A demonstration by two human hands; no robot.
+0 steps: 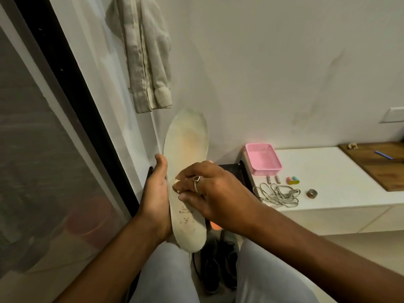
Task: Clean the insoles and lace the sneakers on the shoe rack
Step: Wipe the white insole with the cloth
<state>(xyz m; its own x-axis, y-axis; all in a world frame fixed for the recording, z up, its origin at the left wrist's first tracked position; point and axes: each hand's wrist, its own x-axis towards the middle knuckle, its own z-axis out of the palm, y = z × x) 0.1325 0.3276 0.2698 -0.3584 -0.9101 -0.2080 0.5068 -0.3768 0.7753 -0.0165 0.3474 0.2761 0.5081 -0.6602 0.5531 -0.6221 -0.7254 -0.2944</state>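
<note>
— Where is the insole [185, 138]?
— Held upright over the lap: long, oval, off-white foam stained orange, its edge gripped by the left hand [156, 200].
— The right hand [209, 189]?
— Curled fingers pinch a small pale wad [177, 185] against its matte face. Flat grey laces [277, 194] lie coiled on the smooth white counter [328, 171].

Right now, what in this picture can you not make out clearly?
Head view: whatever the right hand presses on the insole; its own fingers hide it.
Dark sneakers below: the insole and the legs cover most.
Small cylinders beside the laces: too small to identify.
</note>
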